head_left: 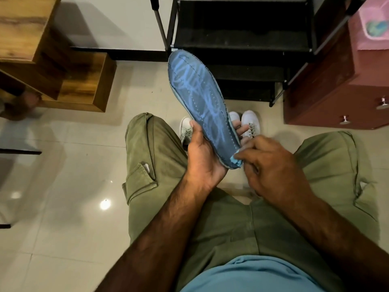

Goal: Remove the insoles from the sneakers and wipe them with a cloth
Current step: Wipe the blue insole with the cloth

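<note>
— Where is the insole [202, 102] at this moment?

— It is out of the shoe, in the air above the person's knees. It is blue, with paler blue scribbled lines and a row of stitches along the edge. The toe end points away, toward the black shoe rack [242, 39], and the heel end is near the person's lap.

— Who holds it?

— The left hand [202, 157]. It grips the insole at the rear half: the thumb lies on the left edge, the fingers go under it and their tips come out on the right side.

— And the right hand [273, 165]?

— It is at the heel end, touching it. The fingers are curled downward and the hand is blurred. A pale blue scrap [234, 159] shows just at the fingertips, but I cannot tell whether this is a cloth or a part of the insole, so I cannot tell what the fingers have hold of.

— Where are the sneakers [250, 121]?

— On the tiled floor [63, 186], under the hands, between the legs in green trousers. They are pale, with laces, and the insole partly hides them.

— What else is around?

— A wooden unit [84, 81] at the left and a red-brown cabinet [326, 91] with metal knobs at the right, just beside the rack.
</note>
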Motion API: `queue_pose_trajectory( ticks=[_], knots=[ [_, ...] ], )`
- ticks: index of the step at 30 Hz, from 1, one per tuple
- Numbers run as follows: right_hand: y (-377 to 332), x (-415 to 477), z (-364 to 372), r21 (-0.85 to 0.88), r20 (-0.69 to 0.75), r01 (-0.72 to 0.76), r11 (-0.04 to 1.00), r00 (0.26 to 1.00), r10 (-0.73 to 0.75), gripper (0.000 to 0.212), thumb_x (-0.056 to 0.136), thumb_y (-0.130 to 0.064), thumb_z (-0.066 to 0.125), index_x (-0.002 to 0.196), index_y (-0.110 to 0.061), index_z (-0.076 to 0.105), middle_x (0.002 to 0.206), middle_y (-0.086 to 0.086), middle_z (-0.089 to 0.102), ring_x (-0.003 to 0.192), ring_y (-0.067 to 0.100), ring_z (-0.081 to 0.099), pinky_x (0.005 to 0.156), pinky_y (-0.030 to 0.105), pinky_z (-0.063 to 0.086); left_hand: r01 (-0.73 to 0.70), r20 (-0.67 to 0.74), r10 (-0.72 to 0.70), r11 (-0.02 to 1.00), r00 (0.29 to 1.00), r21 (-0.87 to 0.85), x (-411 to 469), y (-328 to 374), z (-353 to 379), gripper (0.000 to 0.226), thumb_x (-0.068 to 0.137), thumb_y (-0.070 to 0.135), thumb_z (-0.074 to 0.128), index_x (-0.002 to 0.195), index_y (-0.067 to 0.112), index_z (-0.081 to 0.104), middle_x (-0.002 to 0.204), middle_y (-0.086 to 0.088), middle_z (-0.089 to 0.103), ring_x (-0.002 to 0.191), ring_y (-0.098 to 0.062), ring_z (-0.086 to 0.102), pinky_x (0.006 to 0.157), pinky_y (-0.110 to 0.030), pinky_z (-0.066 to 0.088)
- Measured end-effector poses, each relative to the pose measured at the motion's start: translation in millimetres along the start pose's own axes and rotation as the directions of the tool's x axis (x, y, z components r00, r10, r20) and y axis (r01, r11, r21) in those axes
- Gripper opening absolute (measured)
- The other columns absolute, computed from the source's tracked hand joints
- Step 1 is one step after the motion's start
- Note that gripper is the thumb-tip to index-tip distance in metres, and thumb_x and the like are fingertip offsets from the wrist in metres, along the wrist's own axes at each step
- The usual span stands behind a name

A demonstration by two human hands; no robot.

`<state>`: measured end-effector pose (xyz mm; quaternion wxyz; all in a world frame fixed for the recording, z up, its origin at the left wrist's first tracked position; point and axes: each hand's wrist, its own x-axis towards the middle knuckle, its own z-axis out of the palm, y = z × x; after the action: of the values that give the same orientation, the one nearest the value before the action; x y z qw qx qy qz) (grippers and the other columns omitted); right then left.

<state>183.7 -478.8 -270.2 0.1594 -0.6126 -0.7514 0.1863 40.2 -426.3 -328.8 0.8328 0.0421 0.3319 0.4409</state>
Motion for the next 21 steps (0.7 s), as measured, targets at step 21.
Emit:
queue_pose_trajectory(
  ticks=[21],
  knots=[
    [-20,8,11,0.045,0.058,0.185,0.982,0.981,-0.188,0.028,0.093,-0.021,0.053,0.11,-0.015,0.075,0.099,0.004,0.061,0.093,0.019,0.059,0.078,0.037,0.056,0.1,-0.028,-0.1,0.995,0.995,-0.003,-8,-2,1,0.088,0.099,0.075,0.029,0.149,0.005,0.048,0.147,-0.025,0.053,0.134,-0.036,0.056,0.104,-0.046,0.054]
  ],
)
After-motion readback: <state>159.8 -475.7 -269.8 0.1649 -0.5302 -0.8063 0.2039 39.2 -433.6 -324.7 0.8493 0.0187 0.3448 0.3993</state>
